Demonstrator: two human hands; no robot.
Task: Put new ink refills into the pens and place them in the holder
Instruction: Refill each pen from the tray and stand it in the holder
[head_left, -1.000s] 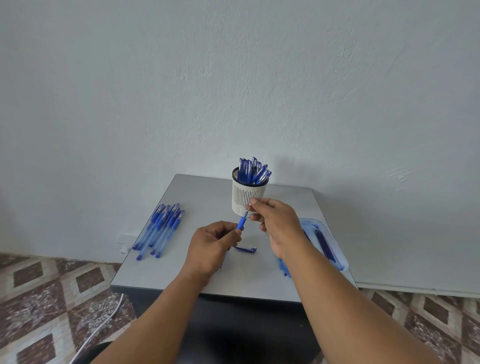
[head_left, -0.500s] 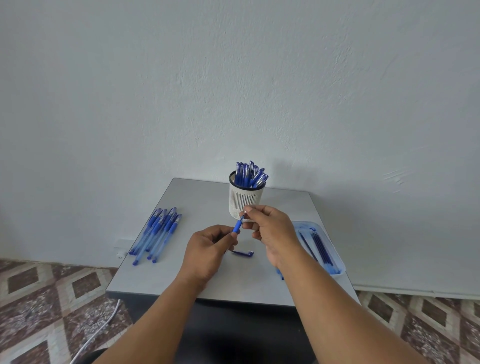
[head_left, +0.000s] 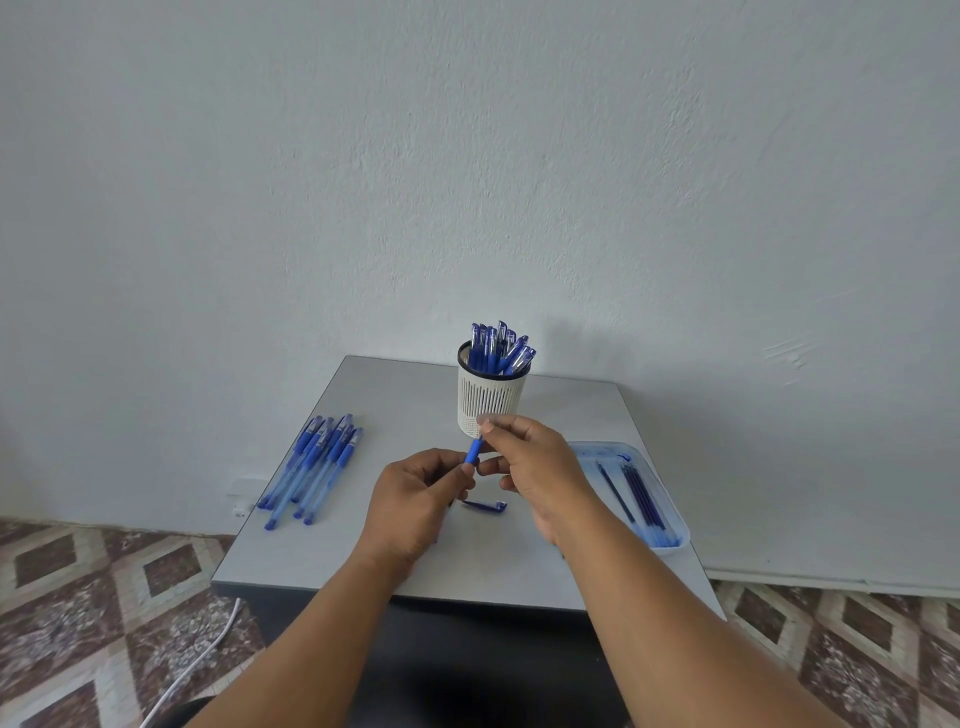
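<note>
Hands met mid-table, left hand (head_left: 410, 499) gripped blue pen (head_left: 473, 452), right hand (head_left: 535, 467) pinched its upper tip, holder (head_left: 491, 402) just beyond, loose cap (head_left: 484, 505) beneath

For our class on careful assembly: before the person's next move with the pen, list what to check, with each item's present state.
1. Blue pen barrel gripped by left hand: ok.
2. Right hand pinching the pen's upper end: ok.
3. Refill fully seated: cannot tell.
4. Loose blue pen cap within reach on the grey table: ok.
5. White slotted pen holder upright: ok.
6. Room left in holder: cannot tell.
</note>
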